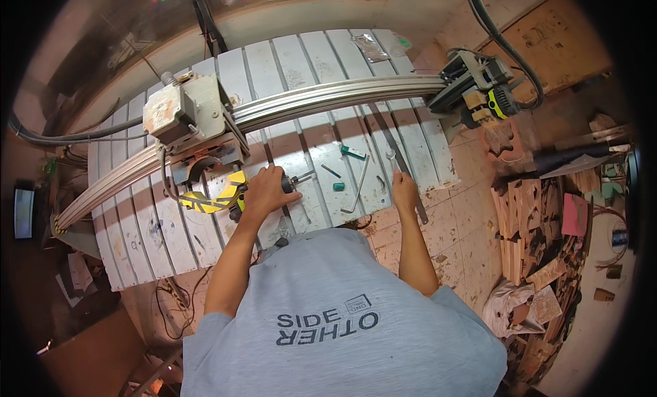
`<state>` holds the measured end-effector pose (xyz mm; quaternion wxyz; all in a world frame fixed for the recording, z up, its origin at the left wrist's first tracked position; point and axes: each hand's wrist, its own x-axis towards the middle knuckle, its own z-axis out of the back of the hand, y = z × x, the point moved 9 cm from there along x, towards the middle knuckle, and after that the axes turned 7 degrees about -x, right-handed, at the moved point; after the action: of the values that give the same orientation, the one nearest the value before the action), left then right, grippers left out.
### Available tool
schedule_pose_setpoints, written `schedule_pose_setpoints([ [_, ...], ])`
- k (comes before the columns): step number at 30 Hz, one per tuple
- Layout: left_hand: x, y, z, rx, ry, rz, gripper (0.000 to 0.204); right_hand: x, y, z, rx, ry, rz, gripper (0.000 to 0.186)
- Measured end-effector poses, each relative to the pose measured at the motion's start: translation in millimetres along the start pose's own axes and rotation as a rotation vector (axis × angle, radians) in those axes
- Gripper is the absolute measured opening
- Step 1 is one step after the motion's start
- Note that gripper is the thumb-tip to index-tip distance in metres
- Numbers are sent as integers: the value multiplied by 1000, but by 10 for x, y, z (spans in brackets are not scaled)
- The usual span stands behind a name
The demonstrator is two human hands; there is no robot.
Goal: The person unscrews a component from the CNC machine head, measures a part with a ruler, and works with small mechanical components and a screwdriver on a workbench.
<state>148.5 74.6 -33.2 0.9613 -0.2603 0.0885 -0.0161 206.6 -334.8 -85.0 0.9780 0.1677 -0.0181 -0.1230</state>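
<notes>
My left hand (263, 191) is wrapped over a black and yellow power tool (236, 209) lying on the slatted machine bed. From its dark collar (289, 183), beside my fingers, a metal shaft sticks out to the right. Farther right, my right hand (405, 188) is closed around a metal wrench (391, 157), whose head shows beyond my fist. Between the hands lie a bent hex key (360, 185), a green cap (339, 187), a green tube-shaped piece (352, 152) and a thin dark rod (330, 170). Part of the tool's body is hidden under my left hand.
A metal gantry beam (335, 92) crosses the bed (301, 58), with a motor box (169, 113) at its left. A yellow and black striped bracket (213, 195) sits beside my left hand. A long dark bar (389, 137) lies past my right hand. Wood offcuts (523, 219) stand at right.
</notes>
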Motion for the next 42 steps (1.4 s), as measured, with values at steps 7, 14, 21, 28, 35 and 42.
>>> schedule_pose_setpoints([
  [7, 15, 14, -15, -9, -35, -46, 64, -85, 70, 141, -204, -64, 42, 33],
  [14, -7, 36, -38, 22, 38, 31, 68, -254, 1468, 426, 157, 82, 451, 22],
  [21, 12, 85, -71, 10, 31, 44, 69, -844, 2846, -426, 74, 412, 1136, 25],
  [28, 4, 138, -142, -45, 122, 102, 73, -881, 3027, -694, -117, 669, 1201, 34],
  [35, -24, 98, -92, -33, -34, 21, 68, -848, 2886, -622, 135, 638, 1049, 35],
  [42, -23, 104, -78, -25, 14, 55, 69, -772, 2956, -334, 297, 553, 978, 45],
])
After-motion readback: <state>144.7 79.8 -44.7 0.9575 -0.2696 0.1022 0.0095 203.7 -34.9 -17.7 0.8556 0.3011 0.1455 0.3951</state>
